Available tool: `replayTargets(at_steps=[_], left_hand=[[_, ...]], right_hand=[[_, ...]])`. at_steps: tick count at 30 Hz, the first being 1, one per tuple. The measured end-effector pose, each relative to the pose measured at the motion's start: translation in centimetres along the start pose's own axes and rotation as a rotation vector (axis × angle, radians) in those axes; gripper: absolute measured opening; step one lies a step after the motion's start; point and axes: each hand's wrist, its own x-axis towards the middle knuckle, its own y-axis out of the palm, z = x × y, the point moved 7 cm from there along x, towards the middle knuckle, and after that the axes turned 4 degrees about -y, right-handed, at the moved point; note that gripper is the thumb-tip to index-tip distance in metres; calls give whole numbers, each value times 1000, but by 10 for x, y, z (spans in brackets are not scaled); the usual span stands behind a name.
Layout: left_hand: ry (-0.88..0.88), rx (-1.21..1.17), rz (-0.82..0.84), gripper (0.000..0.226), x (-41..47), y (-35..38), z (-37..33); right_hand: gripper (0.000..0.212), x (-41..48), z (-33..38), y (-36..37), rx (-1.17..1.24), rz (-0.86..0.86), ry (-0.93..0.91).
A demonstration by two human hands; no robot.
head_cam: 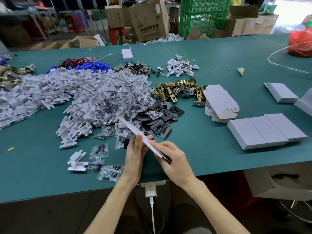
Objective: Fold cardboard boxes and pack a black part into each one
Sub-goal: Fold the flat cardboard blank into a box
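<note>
Near the table's front edge, both hands hold a flat white cardboard box blank [135, 130], seen almost edge-on and tilted up to the left. My left hand [135, 154] grips its middle from below, with a black part [127, 141] behind the fingers. My right hand [173, 159] pinches the blank's lower end, and a dark edge shows under that end. A pile of black parts [160, 119] lies just beyond the hands. Flat box blanks [219, 102] are stacked to the right. Three folded white boxes [265, 130] stand side by side at the right.
A big heap of white plastic pieces [50, 93] and clear screw bags [121, 92] fills the left. Brass latches [179, 90] lie behind the black parts. More white boxes [282, 92] sit far right, a red bag [300, 43] at the back right. Green table [202, 149].
</note>
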Motion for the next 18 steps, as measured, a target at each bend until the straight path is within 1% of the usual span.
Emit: replayTargets(at_steps=[5,8,11,14,18], left_hand=[[3,20,1,107,0,1,1],[7,37,-8,113,0,0,2],[15,69,-15,118,0,0,3],[20,96,-21,115,-1,-1,3],[37,145,-15,113,-2,-1,3]], right_hand=[[46,-5,10,1,-125,-20,-69],[41,-8,15,-2,-210,-77,-106],[41,-11,20,0,-287,-98,-168],[41,-13,21,2,-312,-108,-202],[40,-15,19,2,-308,-115,-198]])
